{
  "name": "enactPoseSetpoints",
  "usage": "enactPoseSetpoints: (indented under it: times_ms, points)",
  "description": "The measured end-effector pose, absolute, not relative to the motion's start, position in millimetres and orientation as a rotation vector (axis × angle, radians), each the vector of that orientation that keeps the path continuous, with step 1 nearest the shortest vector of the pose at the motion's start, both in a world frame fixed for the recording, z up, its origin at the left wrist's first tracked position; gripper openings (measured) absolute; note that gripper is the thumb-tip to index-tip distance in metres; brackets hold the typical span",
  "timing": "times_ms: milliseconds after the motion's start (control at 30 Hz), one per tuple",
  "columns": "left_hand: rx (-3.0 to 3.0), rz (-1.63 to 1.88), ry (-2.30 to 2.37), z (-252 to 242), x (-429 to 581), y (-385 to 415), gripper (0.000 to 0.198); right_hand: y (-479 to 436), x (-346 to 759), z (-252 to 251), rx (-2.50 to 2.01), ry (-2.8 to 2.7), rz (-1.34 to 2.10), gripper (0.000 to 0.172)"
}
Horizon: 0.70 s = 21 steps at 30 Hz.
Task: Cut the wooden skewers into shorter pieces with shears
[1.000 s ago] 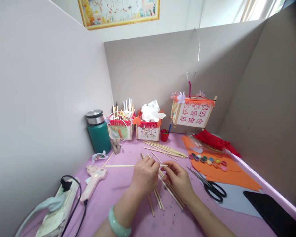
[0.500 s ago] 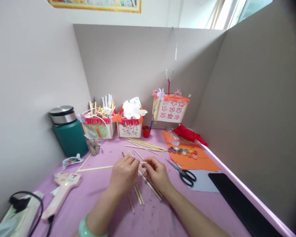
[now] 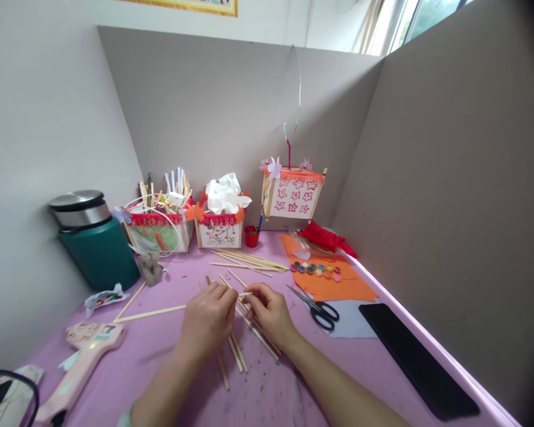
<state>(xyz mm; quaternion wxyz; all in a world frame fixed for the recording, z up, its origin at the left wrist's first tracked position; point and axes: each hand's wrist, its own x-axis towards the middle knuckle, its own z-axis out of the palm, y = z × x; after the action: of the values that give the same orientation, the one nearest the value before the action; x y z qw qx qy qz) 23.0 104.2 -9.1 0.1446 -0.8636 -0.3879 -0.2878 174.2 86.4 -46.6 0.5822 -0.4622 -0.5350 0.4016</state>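
- So, glue gun (image 3: 89, 350) at far left on the pink table (image 3: 136, 347), apart from both hands; bottle (image 3: 98, 243) behind it.
- Stick (image 3: 151, 312): left end just beyond the gun's head, near another stick (image 3: 130, 301); long axis runs side to side, rising slightly rightward. Middle hidden by the left hand (image 3: 209, 314).
- Left hand: fingers clamped around it, so most visible length lies to this hand's left.
- Loose sticks (image 3: 238, 363): on the table under and between the hands, pointing near-to-far, so crosswise to the held one.
- Right hand (image 3: 269, 309): fingertips together, pinched on the right tip; nearer that end, just beside the left hand. Exact contact too small to tell.
- Far sticks (image 3: 253, 261): beyond the hands.
- Scissors (image 3: 311, 303): right of the right hand, not touched.
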Motion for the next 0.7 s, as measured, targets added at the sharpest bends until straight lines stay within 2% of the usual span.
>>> enactPoseSetpoints:
  times_ms: [700]
  points:
    - [-2.566, -0.793, -1.212, -8.8, 23.0, 104.1, 0.018, 85.8, 174.6, -46.2, -1.087, -1.243, 0.944, 0.013]
